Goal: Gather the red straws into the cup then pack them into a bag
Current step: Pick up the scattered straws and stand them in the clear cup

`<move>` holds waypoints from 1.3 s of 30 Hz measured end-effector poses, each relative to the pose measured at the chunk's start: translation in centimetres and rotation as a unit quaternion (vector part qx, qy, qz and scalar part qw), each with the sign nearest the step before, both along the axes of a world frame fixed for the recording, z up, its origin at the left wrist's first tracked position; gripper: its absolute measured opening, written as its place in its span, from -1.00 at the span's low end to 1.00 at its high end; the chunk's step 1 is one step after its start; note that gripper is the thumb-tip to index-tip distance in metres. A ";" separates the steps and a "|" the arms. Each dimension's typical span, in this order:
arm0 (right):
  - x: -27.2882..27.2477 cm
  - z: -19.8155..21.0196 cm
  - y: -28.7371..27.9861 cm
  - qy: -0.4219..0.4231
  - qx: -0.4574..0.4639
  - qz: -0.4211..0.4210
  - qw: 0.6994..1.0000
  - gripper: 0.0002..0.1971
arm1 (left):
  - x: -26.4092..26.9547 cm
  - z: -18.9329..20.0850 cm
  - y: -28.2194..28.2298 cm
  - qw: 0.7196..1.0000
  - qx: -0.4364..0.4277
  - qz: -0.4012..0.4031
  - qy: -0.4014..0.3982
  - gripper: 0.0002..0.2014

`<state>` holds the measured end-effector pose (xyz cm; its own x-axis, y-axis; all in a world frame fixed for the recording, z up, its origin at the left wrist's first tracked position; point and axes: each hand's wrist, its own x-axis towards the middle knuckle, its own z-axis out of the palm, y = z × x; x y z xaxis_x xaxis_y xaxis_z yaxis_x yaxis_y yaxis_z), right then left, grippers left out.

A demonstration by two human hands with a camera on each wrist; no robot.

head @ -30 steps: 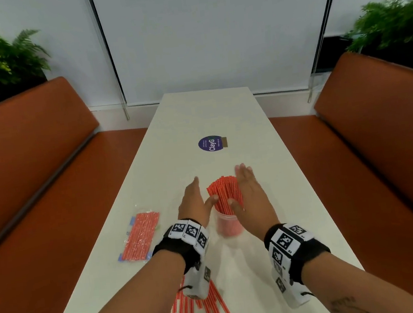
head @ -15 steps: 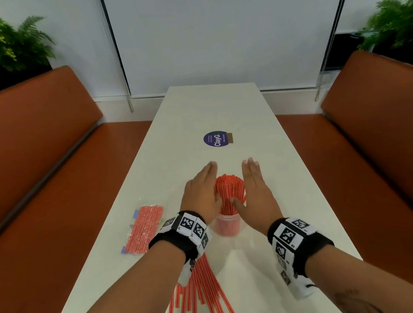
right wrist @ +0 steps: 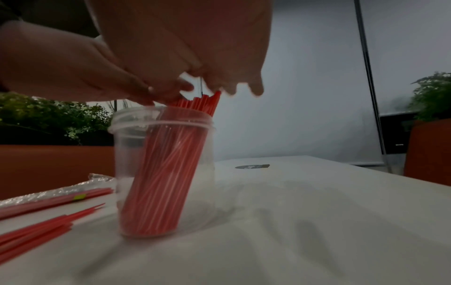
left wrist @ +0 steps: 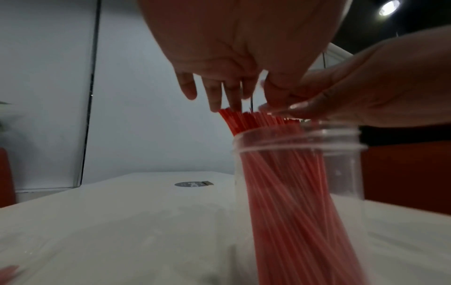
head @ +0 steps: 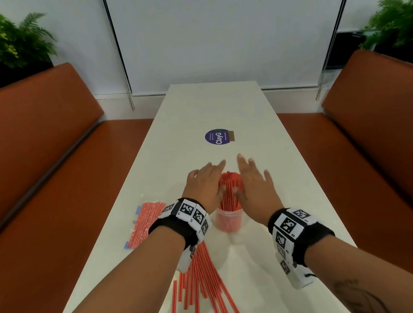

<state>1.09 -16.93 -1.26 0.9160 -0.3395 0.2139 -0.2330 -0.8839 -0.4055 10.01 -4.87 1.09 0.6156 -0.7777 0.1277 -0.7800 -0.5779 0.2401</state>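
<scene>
One clear plastic cup (head: 229,220) is standing upright on the white desk (head: 266,175), packed with a bundle of red straws (head: 230,188) too many to count, their tops sticking up past the rim and leaning a little away from the person. Two hands are hovering over that bundle: the left hand (head: 205,187) is lying against its left side and the right hand (head: 255,185) against its right, so the straw tops are sitting between the two palms. Both hands are flat and spread, fingers straight, thumbs touching the straw ends rather than wrapping round them. One plastic bag (head: 146,223) already filled with straws is lying flat on the desk, left of the left wrist and apart from the cup. A loose pile of straws (head: 204,285), well over a dozen, is lying fanned out on the desk nearer the person, beneath the left forearm. One round purple sticker (head: 217,137) is sitting farther along the desk, beyond the fingertips.
</scene>
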 end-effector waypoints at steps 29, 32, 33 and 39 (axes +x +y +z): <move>-4.3 -3.0 11.0 0.339 0.105 -0.017 0.935 -0.60 | -3.5 -7.9 14.0 0.932 0.209 0.195 0.222 -0.59; -4.3 -3.2 10.9 0.332 0.117 -0.032 0.935 -0.68 | -3.2 -7.1 13.0 0.930 0.206 0.213 0.217 -0.63; -4.3 -3.1 10.9 0.330 0.130 -0.043 0.934 -0.74 | -3.1 -6.9 12.7 0.930 0.204 0.217 0.216 -0.72; -2.4 -3.8 12.2 0.263 0.191 -0.120 0.938 -0.62 | -4.8 -6.5 9.9 0.937 0.136 0.243 0.212 -0.65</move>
